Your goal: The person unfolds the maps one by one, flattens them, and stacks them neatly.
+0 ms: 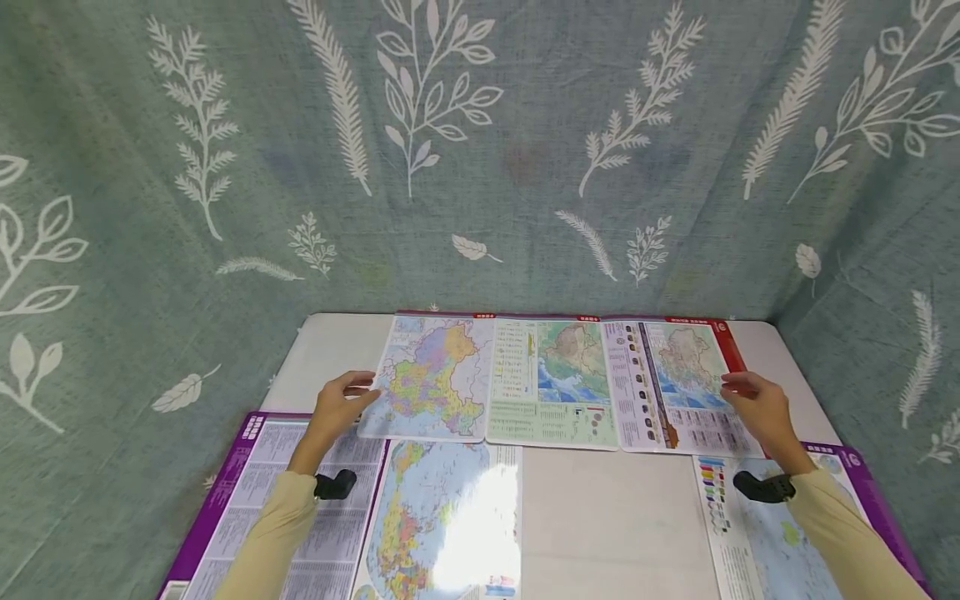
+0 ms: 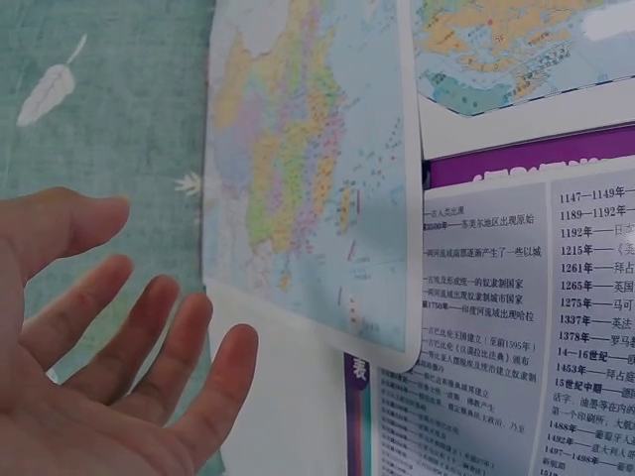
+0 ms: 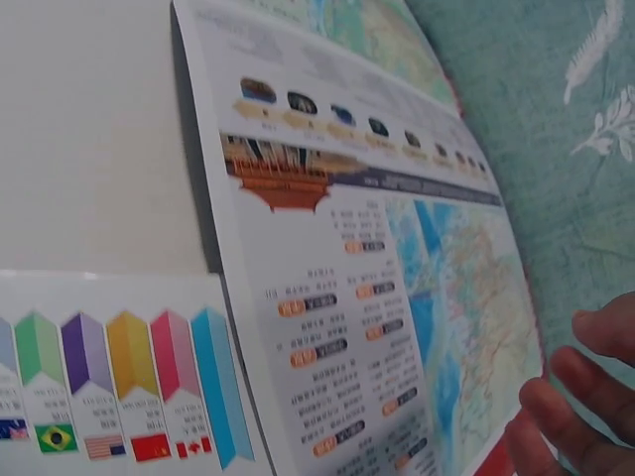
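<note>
A three-panel fold-out map sheet [image 1: 551,425] lies spread across the far part of the table, its print upside down from here. At its left end is a panel with a coloured map [image 2: 288,149]; the right end has a red strip and a brown ship picture [image 3: 288,183]. My left hand [image 1: 341,412] hovers by the left edge, fingers spread and slightly bent, holding nothing. By the opposite edge, over the red strip, is my right hand [image 1: 761,412], its fingers [image 3: 556,407] loosely bent and nothing between them.
A second sheet with a purple border [image 1: 201,517] and a glare-struck world map [image 1: 405,533] lies nearer on the left. Another purple-edged map [image 1: 787,533] lies near right. Both reach the fold-out's near edge. A leaf-patterned green curtain [image 1: 517,208] hangs behind the white table [image 1: 607,517].
</note>
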### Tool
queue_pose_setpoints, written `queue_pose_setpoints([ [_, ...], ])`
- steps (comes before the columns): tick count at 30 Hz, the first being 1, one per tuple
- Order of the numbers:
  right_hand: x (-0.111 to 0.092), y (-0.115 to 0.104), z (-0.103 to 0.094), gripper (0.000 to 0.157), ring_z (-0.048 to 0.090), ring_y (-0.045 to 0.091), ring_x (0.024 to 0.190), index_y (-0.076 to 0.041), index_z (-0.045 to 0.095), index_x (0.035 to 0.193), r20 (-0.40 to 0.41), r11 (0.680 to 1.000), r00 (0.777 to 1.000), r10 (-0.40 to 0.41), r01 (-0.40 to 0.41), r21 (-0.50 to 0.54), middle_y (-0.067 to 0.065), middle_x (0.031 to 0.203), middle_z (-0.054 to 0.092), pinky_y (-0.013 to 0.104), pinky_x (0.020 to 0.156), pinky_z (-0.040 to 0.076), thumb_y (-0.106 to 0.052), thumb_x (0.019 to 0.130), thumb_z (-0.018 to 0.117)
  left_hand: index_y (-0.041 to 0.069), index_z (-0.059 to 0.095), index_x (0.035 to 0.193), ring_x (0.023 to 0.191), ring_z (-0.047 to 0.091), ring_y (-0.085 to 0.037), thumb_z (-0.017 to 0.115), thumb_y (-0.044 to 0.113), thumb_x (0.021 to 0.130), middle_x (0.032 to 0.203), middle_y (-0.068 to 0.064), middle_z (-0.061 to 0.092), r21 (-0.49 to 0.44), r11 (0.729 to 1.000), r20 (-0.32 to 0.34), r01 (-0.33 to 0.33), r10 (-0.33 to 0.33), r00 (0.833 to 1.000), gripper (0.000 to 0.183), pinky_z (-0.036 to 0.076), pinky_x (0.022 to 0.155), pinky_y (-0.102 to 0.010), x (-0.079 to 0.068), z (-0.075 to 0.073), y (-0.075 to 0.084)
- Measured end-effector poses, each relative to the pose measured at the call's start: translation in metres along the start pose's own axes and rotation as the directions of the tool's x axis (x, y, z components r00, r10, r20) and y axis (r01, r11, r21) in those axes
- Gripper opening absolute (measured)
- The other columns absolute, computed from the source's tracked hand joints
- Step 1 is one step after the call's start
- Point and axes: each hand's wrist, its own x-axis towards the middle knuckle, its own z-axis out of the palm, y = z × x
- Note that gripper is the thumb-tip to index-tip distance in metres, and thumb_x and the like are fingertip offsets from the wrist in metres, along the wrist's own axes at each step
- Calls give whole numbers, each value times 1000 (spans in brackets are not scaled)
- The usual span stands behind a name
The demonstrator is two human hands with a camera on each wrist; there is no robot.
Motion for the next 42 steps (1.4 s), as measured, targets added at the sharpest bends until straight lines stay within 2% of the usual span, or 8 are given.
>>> queue_pose_setpoints([
  [3,-4,-10,2,44,52,33,102,-9,58,123,8,1000,1000,24,-24,10,15,117,56,32,76,54,-42,94,54,3,52,130,113,52,-36,63,26,92,126,-20,54,-13,1000,7,-7,7,1000,46,54,79,-43,-5,-4,0],
  [6,-17,-42,-6,44,54,33,99,-5,59,121,57,996,998,41,-45,72,18,117,55,27,71,55,-38,93,58,2,53,129,111,52,-37,63,27,92,125,-21,55,-30,999,5,-19,19,1000,46,53,81,-43,-10,-6,1],
  [11,-41,-94,-21,42,58,30,92,3,58,119,121,983,992,44,-64,171,21,113,56,30,69,57,-30,93,60,0,52,129,110,53,-37,62,24,93,125,-22,54,-81,997,20,6,-4,1000,45,53,82,-45,-15,-6,3],
  [17,-54,-117,-21,42,61,30,91,4,58,119,140,983,989,48,-72,171,21,112,58,31,69,57,-29,93,60,1,51,131,111,54,-35,63,26,92,125,-21,53,-112,993,37,35,-31,999,47,52,84,-46,-24,-8,7],
  [23,-57,-125,-16,38,62,30,91,6,57,120,158,983,987,1,-30,180,25,115,58,34,72,57,-23,95,57,0,52,130,111,55,-35,64,27,92,125,-21,54,-152,988,50,38,-31,998,48,55,81,-37,-34,-10,4],
  [29,-51,-98,2,49,63,19,83,-1,62,115,152,981,988,-6,-24,193,12,105,63,30,57,56,-43,90,61,-1,49,132,113,54,-36,63,27,92,128,-23,52,-164,984,66,64,-53,996,52,55,81,-36,-40,-11,-1],
  [32,-55,-97,6,45,62,21,84,0,62,114,157,970,987,-11,-28,242,13,105,63,26,59,55,-38,90,63,-1,48,133,114,54,-35,63,28,92,127,-23,52,-178,982,75,69,-56,996,53,55,79,-31,-41,-11,-2],
  [42,-57,-83,31,45,62,18,78,-3,62,113,183,968,983,-31,-16,252,12,103,62,21,55,53,-42,90,62,0,51,130,108,58,-27,63,28,92,124,-21,54,-200,974,77,104,-90,993,49,55,81,-39,-59,-9,-4],
])
